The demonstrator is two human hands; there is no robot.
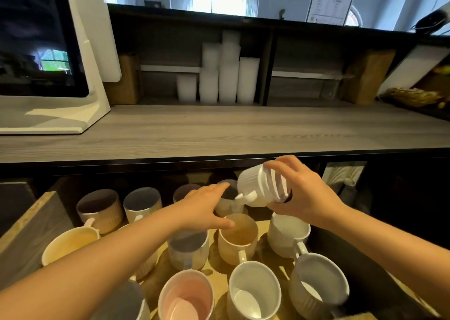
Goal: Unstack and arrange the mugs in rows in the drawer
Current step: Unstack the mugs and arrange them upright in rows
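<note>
Several mugs stand upright in an open wooden drawer point(31, 224) below the counter. My right hand point(299, 188) grips a white ribbed mug point(255, 185), tilted on its side in the air over the back row, handle pointing down-left. My left hand point(207, 206) reaches over the middle of the drawer, its fingers wrapped around a grey mug point(229, 206) at the back. A tan mug point(237, 240) sits just in front of that hand. A pink mug point(186, 295) and a white mug point(254, 293) stand in the near row.
A grey wood counter point(243, 129) runs above the drawer, its dark front edge just over the back mugs. A white monitor stand point(73, 115) sits at left. Stacks of white plastic cups point(226, 76) fill the shelf behind. Paper cup stacks point(345, 173) lie at right under the counter.
</note>
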